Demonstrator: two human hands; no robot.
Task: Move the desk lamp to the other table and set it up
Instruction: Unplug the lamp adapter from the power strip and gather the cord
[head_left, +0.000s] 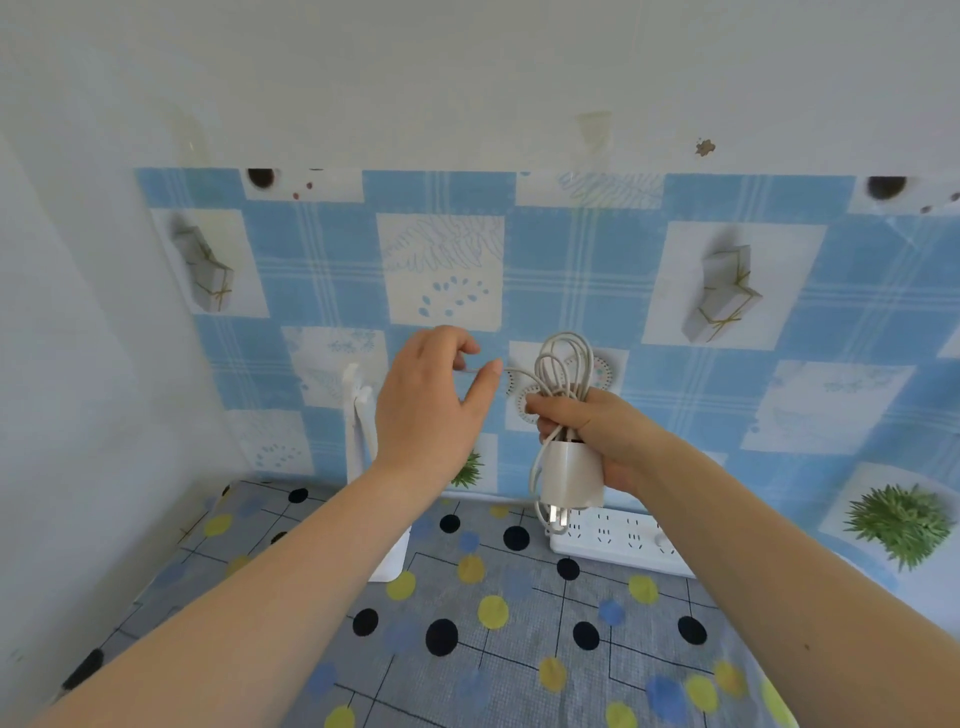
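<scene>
Hands raised, cable between.

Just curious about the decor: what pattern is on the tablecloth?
Grey tablecloth with thin black lines and black, yellow and blue dots, seen in the head view.

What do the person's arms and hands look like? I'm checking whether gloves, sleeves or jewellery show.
Both forearms are bare, with no sleeve in view. The left hand and right hand wear no gloves, and no ring, watch or bracelet shows.

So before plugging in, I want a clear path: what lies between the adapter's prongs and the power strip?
In the head view nothing: the adapter in the right hand hangs just above the power strip.
</scene>
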